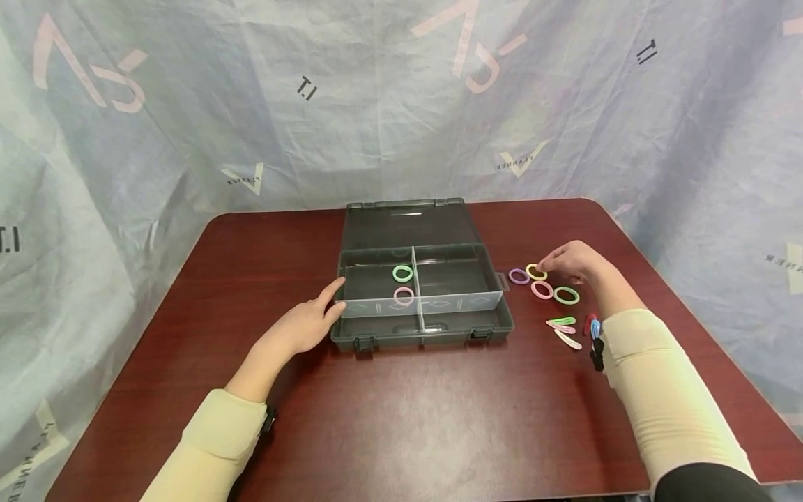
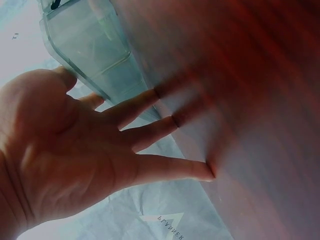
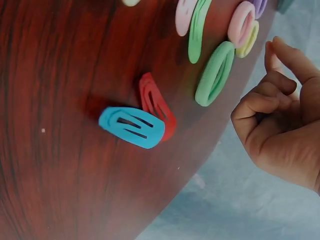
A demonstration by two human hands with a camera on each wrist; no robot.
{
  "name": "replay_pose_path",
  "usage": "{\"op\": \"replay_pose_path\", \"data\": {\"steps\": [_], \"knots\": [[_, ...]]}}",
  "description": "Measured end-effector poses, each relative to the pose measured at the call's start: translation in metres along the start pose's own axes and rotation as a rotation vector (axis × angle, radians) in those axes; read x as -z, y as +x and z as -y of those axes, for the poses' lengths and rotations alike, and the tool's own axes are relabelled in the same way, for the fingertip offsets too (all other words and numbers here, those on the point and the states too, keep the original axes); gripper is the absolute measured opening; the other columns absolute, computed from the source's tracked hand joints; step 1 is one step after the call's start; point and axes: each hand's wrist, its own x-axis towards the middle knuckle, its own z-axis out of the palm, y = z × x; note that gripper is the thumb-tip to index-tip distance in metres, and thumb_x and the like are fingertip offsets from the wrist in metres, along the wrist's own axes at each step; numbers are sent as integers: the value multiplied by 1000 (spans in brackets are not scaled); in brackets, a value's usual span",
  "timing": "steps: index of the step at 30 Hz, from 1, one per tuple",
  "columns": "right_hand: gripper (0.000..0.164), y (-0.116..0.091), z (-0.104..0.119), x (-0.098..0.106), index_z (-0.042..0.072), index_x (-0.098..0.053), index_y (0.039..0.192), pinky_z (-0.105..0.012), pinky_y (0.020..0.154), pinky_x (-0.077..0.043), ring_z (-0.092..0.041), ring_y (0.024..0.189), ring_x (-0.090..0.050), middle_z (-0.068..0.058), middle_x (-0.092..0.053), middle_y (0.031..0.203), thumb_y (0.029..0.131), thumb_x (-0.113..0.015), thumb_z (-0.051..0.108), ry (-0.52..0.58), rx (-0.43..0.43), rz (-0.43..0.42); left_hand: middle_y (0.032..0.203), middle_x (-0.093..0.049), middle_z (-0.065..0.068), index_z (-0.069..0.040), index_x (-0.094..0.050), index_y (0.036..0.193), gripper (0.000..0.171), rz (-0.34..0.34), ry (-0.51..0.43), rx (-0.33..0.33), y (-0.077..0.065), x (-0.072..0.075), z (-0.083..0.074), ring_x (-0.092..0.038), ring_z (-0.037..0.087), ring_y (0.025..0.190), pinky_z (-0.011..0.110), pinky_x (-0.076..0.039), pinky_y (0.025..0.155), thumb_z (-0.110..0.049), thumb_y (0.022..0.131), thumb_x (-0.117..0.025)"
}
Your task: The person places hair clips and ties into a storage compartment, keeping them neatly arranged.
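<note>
A grey see-through compartment box (image 1: 422,341) stands with its lid (image 1: 408,224) tipped back. In its rear left compartment lie a green hair tie (image 1: 403,282) and a pink hair tie (image 1: 396,296). My left hand (image 1: 305,324) rests its thumb and index finger against the box's left rim, fingers extended. Bent over a yellow hair tie (image 3: 248,40), my right hand (image 1: 569,261) has its thumb and index tips close together. The right wrist view shows a small gap from that tie; in the head view they overlap. Purple (image 1: 511,277), pink (image 1: 532,288) and green (image 1: 567,302) ties lie beside it.
Near the right forearm lie green (image 1: 562,321), pink (image 1: 564,328) and white (image 1: 567,339) hair clips. A blue clip (image 3: 132,127) partly covers a red clip (image 3: 156,102). A printed curtain (image 1: 401,139) hangs behind the dark red table (image 1: 414,425).
</note>
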Motion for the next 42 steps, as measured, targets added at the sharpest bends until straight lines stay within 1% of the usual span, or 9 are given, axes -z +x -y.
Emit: {"op": "replay_pose_path", "data": {"steps": [3,6,11,15,18,25,29,36,42], "knots": [[32,2,-2,-1,-11,-72,111,-29,47,-38,-10,46,-37,-2,-67,76,94,-71,16,11,-7,-39,138,-58,23,-22,-9,165,63,-2,-2,4,0,0,1,-57,43,124,61,-39,105,-44,111,-33],[30,6,-7,-1,-10,-72,110,-29,47,-38,-10,46,-37,-2,-67,75,94,-72,16,21,1,-87,139,-58,23,-23,-8,165,63,-1,-6,4,0,0,1,-58,43,124,62,-40,104,-45,111,-33],[29,14,-16,-3,-9,-70,111,-27,45,-35,-10,47,-36,0,-65,76,95,-71,14,63,9,-114,137,-60,22,-22,-9,165,63,0,-8,2,-1,0,1,-59,42,122,62,-40,103,-45,111,-33],[30,15,-22,-7,-8,-69,115,-27,46,-35,-12,52,-37,-2,-64,80,96,-69,16,74,-9,-121,136,-60,22,-22,-9,165,63,-1,-5,3,-1,-2,1,-57,43,124,62,-40,104,-44,111,-34],[30,17,-26,-9,-7,-69,115,-27,47,-35,-12,53,-37,-1,-60,77,96,-69,16,86,-26,-115,133,-62,21,-22,-10,165,63,0,-2,4,-1,-2,1,-57,43,124,61,-40,104,-44,111,-34],[27,19,-26,-11,-8,-71,111,-25,45,-35,-8,46,-36,2,-52,63,95,-71,14,87,-42,-97,126,-66,19,-20,-10,164,62,-2,-7,-12,-1,-2,1,-59,42,122,61,-40,104,-43,111,-34],[25,20,-24,-12,-9,-72,107,-25,45,-35,-8,46,-36,2,-55,64,95,-70,13,77,-41,-100,126,-66,18,-21,-10,165,63,-7,-7,-7,-1,-1,1,-59,42,122,61,-40,104,-43,111,-34],[26,21,-24,-12,-10,-72,108,-26,45,-35,-10,48,-35,1,-60,68,95,-69,12,74,-32,-117,121,-69,15,-21,-9,165,63,-8,2,-11,0,-1,2,-60,41,120,60,-41,103,-45,111,-33],[26,22,-24,-11,-11,-72,108,-27,46,-36,-11,51,-38,1,-59,70,96,-69,12,62,-34,-123,121,-68,16,-22,-9,165,63,-2,1,3,-1,0,0,-59,42,122,60,-41,104,-45,111,-33]]}}
